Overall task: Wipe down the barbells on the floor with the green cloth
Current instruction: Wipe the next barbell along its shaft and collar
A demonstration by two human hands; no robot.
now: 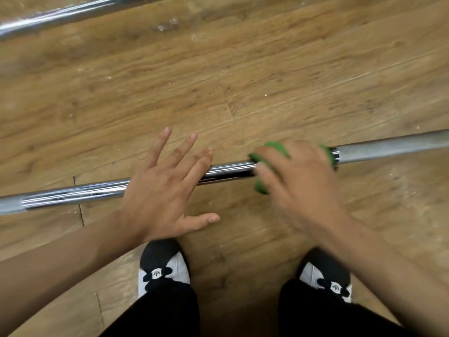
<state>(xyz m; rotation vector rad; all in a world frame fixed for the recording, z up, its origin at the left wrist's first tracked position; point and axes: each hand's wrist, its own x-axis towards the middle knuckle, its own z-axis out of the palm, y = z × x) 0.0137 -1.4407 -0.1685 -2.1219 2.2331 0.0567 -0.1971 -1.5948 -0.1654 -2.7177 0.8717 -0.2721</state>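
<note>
Gym: barbells on wood floor

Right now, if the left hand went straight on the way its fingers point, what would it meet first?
Probably nothing: the left hand lies across the near barbell, and beyond its fingers only bare wooden floor shows to the frame's edge.

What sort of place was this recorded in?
Probably a gym or weight room: a near barbell and a far barbell lie on the wood-look plank floor, and the right hand holds a green cloth on the near one.
</note>
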